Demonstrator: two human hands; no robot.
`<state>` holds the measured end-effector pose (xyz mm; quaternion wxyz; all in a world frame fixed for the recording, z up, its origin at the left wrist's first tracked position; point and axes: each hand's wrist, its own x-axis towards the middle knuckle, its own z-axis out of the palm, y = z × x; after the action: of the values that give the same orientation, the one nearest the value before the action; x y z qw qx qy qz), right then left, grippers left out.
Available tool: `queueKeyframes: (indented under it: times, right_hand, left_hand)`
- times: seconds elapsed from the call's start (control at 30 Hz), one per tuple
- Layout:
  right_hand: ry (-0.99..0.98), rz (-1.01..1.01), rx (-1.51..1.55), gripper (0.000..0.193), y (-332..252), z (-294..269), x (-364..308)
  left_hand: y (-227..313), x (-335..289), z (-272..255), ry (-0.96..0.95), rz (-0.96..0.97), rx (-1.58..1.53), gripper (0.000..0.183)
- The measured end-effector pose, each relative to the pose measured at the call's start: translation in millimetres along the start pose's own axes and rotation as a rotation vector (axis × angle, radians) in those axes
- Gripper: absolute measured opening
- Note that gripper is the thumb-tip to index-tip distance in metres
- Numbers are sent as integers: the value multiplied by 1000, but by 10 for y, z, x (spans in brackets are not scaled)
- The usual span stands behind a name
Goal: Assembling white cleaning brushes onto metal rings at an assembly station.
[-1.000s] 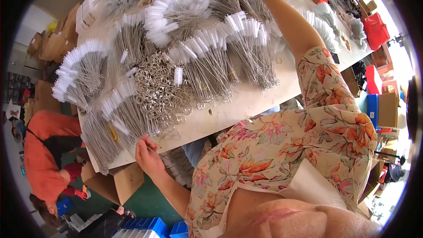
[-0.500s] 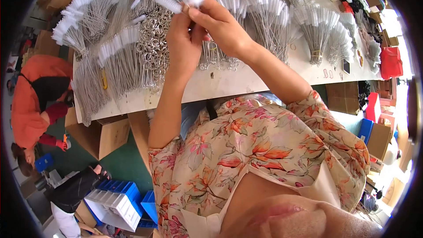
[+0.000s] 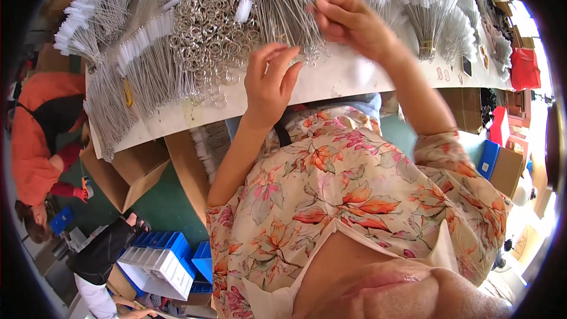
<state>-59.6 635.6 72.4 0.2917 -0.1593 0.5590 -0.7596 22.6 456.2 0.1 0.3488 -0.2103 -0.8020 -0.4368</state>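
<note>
My left hand [image 3: 269, 82] is over the front part of the table, its fingers curved and apart with nothing between them. It is near the pile of metal rings [image 3: 207, 29]. To its right my right hand [image 3: 354, 23] is raised at a bunch of wire brushes [image 3: 289, 18] with white bristle heads. Its thumb and fingers are pinched together, smeared by motion, and what they hold cannot be made out. A blurred white patch [image 3: 362, 72] shows below that hand. A small white brush head [image 3: 243, 10] is at the edge of the rings.
More bundles of wire brushes [image 3: 428, 20] stretch along the white table [image 3: 313, 82]. Cardboard boxes [image 3: 127, 174] stand under its front left edge. A red bag [image 3: 524, 68] is at the far right. Two other people are on the left, one in an orange top [image 3: 38, 142], near blue and white crates [image 3: 156, 269].
My hands have parted and come down from the white brush heads they held together. The left hand has opened nearer to me; the right has moved to the right.
</note>
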Motion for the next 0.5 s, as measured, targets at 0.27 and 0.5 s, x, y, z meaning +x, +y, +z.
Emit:
queueKeyframes:
  times: [0.27,0.5]
  right_hand:
    - [-561,122,-2355,5,522,-188,-498]
    - [-329,350,-757,15,505,193,-354]
  left_hand:
    - [-78,-510,-66,-352,-462,-263,20]
    - [50,-473,-199,-281,-207,-292,21]
